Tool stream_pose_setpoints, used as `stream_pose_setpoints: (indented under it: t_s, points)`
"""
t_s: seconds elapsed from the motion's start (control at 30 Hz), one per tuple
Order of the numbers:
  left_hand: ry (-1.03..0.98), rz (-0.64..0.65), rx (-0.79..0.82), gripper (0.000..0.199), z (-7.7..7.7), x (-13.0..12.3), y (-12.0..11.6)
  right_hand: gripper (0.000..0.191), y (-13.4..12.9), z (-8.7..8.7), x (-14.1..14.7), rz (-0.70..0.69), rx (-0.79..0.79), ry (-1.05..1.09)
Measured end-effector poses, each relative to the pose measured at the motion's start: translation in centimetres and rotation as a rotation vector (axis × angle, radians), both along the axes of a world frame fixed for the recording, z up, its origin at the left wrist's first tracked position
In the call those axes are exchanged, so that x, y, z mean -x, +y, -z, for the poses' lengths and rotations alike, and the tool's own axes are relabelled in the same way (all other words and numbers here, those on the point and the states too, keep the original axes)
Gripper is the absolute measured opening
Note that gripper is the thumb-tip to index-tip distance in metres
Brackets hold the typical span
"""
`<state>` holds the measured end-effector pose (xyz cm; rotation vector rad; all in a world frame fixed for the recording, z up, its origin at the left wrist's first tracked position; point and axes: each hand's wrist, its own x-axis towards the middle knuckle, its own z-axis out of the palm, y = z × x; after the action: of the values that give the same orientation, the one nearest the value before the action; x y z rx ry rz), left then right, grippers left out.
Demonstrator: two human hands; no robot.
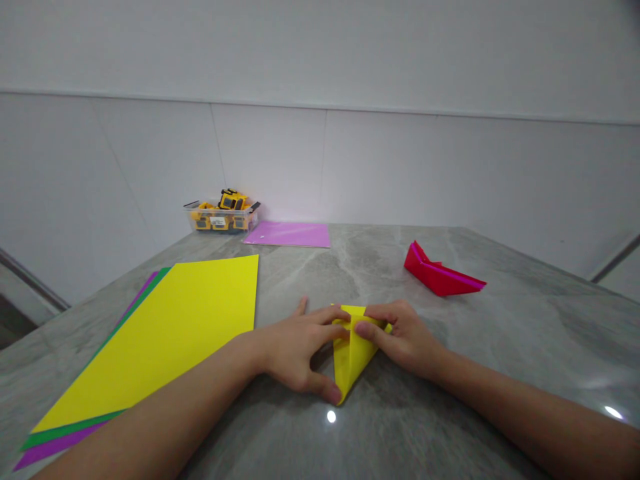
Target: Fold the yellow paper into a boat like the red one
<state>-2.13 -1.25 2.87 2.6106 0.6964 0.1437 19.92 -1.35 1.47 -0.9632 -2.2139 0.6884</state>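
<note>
A folded piece of yellow paper (361, 352), roughly triangular with its point toward me, rests on the grey table between my hands. My left hand (305, 348) is at its left side, thumb against the lower point and fingertips reaching into the fold. On the other side, my right hand (400, 337) pinches the upper right part of the paper between thumb and fingers. The underside of the folded paper is hidden. Beyond my right hand sits a red folded paper boat (440, 275) with a purple edge.
Yellow, green and purple sheets (185, 327) lie stacked at the left, partly under my left forearm. Toward the wall are a flat pink-purple sheet (295, 234) and a clear plastic box (223, 219) of yellow toy vehicles. The grey marbled table (500, 360) meets a white wall.
</note>
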Motion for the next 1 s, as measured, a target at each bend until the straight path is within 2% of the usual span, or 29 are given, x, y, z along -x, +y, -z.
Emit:
stream_pose_setpoints:
  t_s: [0.33, 0.47, 0.6, 0.67, 0.8, 1.0]
  points:
    - [-0.036, -0.018, -0.004, 0.075, 0.0, -0.5, -0.4, 0.041, 0.1, 0.0, 0.6, 0.086, 0.211, 0.003]
    - [-0.031, -0.015, 0.012, 0.076, -0.2, -0.3, -0.3, 0.039, 0.3, 0.0, 0.9, 0.108, 0.204, -0.014]
    - [-0.045, -0.062, 0.1, 0.062, -0.5, -0.5, -0.4, 0.04, 0.5, -0.3, 1.0, 0.107, 0.193, -0.05]
    - [-0.085, -0.138, 0.131, 0.071, -0.3, -0.7, -0.5, 0.039, 0.4, -0.5, 1.1, 0.104, 0.184, -0.082]
    - [-0.119, -0.23, 0.135, 0.113, 0.4, -1.2, -0.6, 0.038, 0.3, -0.6, 1.3, 0.152, 0.137, -0.17]
    - [-0.077, -0.204, 0.161, 0.122, 0.3, -1.3, -0.4, 0.036, 0.3, -0.4, 1.7, 0.224, 0.103, -0.232]
